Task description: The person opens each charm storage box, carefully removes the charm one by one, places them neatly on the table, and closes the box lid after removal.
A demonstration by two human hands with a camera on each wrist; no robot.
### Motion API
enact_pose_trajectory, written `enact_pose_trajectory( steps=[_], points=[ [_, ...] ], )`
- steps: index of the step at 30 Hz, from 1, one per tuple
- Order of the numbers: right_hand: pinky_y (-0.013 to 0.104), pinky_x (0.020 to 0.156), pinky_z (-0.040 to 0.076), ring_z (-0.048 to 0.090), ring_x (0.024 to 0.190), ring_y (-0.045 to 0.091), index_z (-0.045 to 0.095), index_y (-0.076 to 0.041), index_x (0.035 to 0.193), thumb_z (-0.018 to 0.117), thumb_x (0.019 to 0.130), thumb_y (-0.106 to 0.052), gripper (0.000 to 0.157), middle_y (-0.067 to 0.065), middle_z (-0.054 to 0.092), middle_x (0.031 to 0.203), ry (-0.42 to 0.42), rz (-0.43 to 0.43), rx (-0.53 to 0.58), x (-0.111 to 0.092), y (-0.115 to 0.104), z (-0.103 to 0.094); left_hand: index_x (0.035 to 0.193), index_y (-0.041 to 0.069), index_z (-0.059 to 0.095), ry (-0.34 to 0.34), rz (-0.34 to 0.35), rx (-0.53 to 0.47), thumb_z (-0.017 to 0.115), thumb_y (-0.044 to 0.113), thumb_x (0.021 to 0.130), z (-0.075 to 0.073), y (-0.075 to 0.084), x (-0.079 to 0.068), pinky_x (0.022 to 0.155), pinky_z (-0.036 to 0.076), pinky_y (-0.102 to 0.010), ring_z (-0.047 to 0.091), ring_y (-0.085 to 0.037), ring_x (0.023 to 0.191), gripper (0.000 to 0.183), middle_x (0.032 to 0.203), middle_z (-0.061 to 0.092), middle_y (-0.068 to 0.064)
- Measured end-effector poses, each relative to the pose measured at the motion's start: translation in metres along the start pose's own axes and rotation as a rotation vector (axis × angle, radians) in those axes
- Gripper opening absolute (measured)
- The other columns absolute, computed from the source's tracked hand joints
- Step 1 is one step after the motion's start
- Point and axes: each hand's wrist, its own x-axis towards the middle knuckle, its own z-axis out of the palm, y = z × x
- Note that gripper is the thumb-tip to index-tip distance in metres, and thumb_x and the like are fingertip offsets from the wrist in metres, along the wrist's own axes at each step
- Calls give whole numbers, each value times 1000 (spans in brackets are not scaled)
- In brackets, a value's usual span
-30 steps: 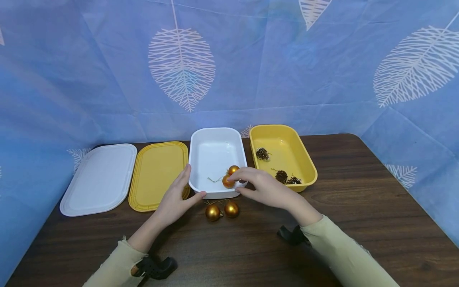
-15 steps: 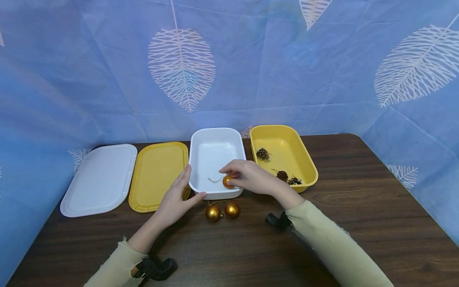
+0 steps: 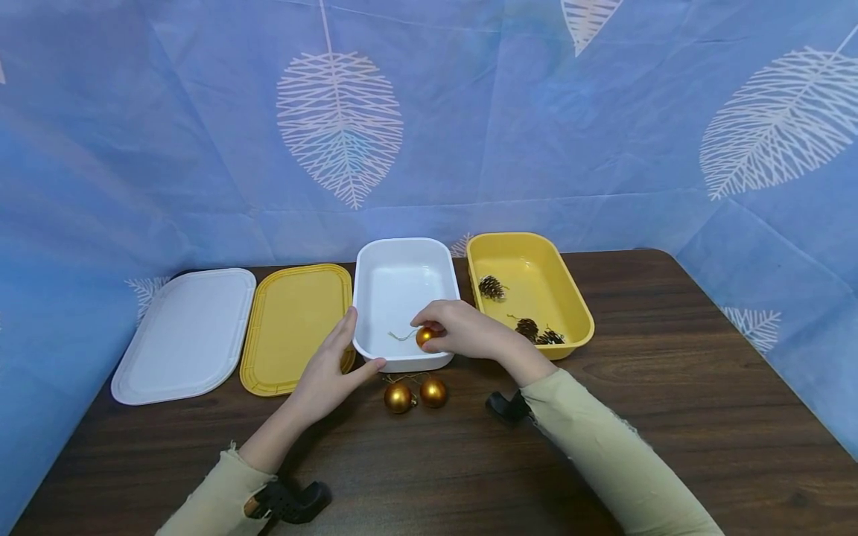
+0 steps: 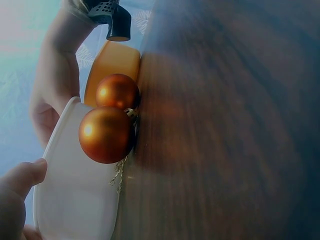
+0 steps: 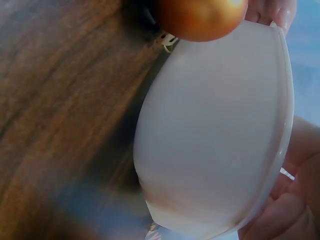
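In the head view, a white bin [image 3: 395,286] stands at the table's back with a gold bauble [image 3: 425,337] near its front right corner, its string trailing left. My right hand [image 3: 462,331] reaches over the front right rim, fingers and thumb curled round this bauble. A second bauble there is mostly hidden under the fingers. My left hand [image 3: 327,372] rests at the bin's front left corner, fingers straight along the side and thumb by the front rim. Two more gold baubles, one left [image 3: 398,398] and one right [image 3: 433,391], lie on the table before the bin.
A yellow bin [image 3: 536,275] holding several pine cones [image 3: 527,328] stands right of the white one. To the left lie a yellow lid [image 3: 295,320] and a white lid [image 3: 188,335]. A blue leaf-print cloth [image 3: 429,149] hangs behind the dark wooden table [image 3: 670,387].
My right hand has moved slightly left and farther into the white bin, covering the rear bauble and closing round the front one. My left hand has stayed in place.
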Motion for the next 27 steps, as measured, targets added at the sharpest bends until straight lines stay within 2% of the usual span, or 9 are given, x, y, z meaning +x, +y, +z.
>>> enact_pose_trajectory(
  steps=[7, 13, 18, 27],
  points=[
    [28, 82, 50, 61, 93, 21, 66, 2, 114, 73, 83, -3, 33, 12, 63, 109, 12, 60, -27, 4, 1, 2, 153, 7, 14, 8, 3, 10, 66, 50, 86, 1, -1, 0, 107, 26, -56, 17, -33, 142, 95, 157, 14, -14],
    [29, 77, 49, 58, 87, 21, 67, 4, 112, 70, 83, 2, 30, 13, 64, 104, 12, 56, -75, 7, -2, 3, 153, 7, 14, 10, 1, 10, 67, 49, 85, 1, -1, 0, 107, 26, -57, 18, -33, 142, 96, 157, 14, -14],
    [27, 74, 47, 55, 82, 18, 68, 5, 111, 70, 84, -1, 28, 12, 64, 100, -5, 71, -95, 7, -4, 2, 153, 7, 14, 9, 3, 8, 67, 49, 85, 1, 0, 0, 107, 26, -56, 18, -34, 141, 96, 157, 14, -14],
    [33, 84, 48, 59, 94, 23, 72, 0, 98, 69, 87, -4, 13, 11, 65, 101, -26, 33, -163, 6, -5, 1, 153, 8, 13, 3, -12, 6, 67, 50, 85, 0, 2, 0, 107, 26, -55, 18, -32, 142, 96, 157, 14, -14]
  ],
)
